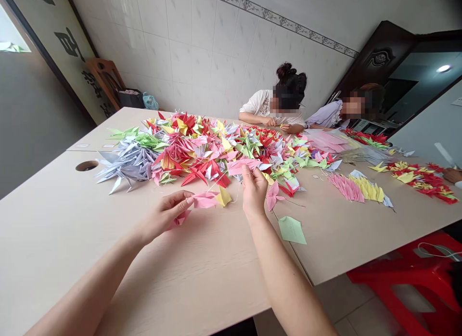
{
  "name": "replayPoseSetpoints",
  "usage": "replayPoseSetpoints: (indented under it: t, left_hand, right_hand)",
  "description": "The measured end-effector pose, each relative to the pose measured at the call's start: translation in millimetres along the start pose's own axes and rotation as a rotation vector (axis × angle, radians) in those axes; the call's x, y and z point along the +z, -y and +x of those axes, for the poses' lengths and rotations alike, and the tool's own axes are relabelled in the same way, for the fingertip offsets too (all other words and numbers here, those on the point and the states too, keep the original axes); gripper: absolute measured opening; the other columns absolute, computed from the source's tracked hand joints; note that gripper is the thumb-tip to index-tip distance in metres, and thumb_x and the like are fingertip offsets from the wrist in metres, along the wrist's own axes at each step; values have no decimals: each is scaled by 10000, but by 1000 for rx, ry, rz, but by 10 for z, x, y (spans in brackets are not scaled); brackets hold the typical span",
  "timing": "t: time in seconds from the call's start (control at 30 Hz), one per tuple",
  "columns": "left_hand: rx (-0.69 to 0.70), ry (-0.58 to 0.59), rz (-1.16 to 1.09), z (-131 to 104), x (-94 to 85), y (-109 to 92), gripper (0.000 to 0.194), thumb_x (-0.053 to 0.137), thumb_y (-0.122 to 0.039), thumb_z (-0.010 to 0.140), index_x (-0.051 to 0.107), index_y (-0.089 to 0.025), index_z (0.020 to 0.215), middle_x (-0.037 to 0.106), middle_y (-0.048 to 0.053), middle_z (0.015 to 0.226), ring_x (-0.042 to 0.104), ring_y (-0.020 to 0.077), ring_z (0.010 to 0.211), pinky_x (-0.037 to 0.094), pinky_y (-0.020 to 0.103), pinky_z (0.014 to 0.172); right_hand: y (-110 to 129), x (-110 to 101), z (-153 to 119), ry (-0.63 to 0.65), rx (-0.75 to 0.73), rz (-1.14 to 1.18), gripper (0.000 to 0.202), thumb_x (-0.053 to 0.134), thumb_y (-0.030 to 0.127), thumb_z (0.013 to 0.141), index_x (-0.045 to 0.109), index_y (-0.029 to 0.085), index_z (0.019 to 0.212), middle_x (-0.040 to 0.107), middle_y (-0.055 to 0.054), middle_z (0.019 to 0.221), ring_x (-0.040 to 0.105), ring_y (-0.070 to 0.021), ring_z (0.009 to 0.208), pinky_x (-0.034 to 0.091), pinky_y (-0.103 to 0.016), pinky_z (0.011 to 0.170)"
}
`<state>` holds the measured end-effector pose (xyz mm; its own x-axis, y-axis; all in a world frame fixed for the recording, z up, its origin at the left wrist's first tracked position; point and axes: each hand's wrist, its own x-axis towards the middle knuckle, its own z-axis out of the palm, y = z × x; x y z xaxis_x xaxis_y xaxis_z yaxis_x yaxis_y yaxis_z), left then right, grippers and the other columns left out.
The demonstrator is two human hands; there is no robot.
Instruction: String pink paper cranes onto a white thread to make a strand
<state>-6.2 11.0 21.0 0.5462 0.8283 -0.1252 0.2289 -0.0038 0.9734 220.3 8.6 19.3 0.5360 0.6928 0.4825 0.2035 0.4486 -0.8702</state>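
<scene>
My left hand (162, 215) pinches a folded pink paper crane (205, 200) above the near part of the table. Right beside that crane hangs a yellow paper crane (224, 196). Another bit of pink folded paper shows below my left fingers. Thumb and fingers of my right hand (254, 191) are closed on a second pink paper crane (240, 166), higher up and in front of the pile. A thin pale thread runs between the two hands. To the right of my right wrist lies a loose pink crane (273, 196) with a thread trailing from it.
A wide heap of coloured paper cranes (202, 148) spreads across the table (195, 278). Rows of pink cranes (347, 187) and red bundles (415, 179) lie right. A green paper (291, 229) is near my right forearm. Two people sit opposite; a red stool (407, 273) stands lower right.
</scene>
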Motion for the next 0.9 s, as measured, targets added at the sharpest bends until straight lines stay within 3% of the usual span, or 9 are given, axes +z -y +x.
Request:
replayPoseSetpoints:
  t: [0.17, 0.27, 0.4, 0.57, 0.73, 0.9]
  left_hand:
    - [-68, -58, 27, 21, -14, 41, 405, 612, -593, 783, 624, -200, 877, 428, -44, 581, 431, 99, 501, 303, 170, 420]
    - [-76, -79, -81, 28, -13, 28, 370, 653, -556, 763, 605, -190, 788, 429, -50, 545, 396, 84, 457, 259, 162, 393]
    - [-75, -147, -213, 16, 23, -42, 368, 748, -504, 675, 592, -171, 685, 493, -32, 592, 473, 97, 489, 394, 206, 460]
    - [4, -228, -56, -4, 32, -102, 357, 756, -480, 670, 641, -147, 612, 491, -17, 573, 423, 88, 512, 331, 186, 441]
    - [-9, -181, -396, 28, -28, -58, 326, 805, -417, 630, 641, -137, 652, 584, 16, 630, 458, 88, 564, 384, 175, 504]
    - [-88, -194, -519, 30, -11, -53, 338, 827, -386, 607, 616, -138, 697, 572, 5, 607, 468, 82, 558, 355, 151, 475]
  right_hand:
    - [-9, 17, -20, 34, 8, 27, 397, 569, 437, 851, 347, 204, 619, 238, 65, 577, 226, -83, 539, 212, -236, 495]
    - [-7, 28, -33, 38, 19, 57, 390, 576, 430, 848, 357, 201, 621, 238, 68, 579, 220, -79, 537, 205, -235, 494]
    - [16, 46, -51, 60, 24, 68, 384, 577, 422, 851, 367, 198, 622, 244, 69, 580, 222, -79, 540, 208, -233, 497]
    - [68, 92, -98, 110, -25, -27, 384, 562, 407, 857, 365, 195, 604, 283, 65, 571, 273, -84, 553, 244, -227, 517]
    - [97, 112, -119, 140, -37, -67, 367, 541, 398, 865, 383, 193, 605, 310, 61, 567, 300, -89, 567, 263, -226, 537]
    - [93, 111, -127, 143, -33, -81, 378, 538, 397, 864, 353, 199, 602, 289, 61, 568, 285, -91, 570, 256, -229, 538]
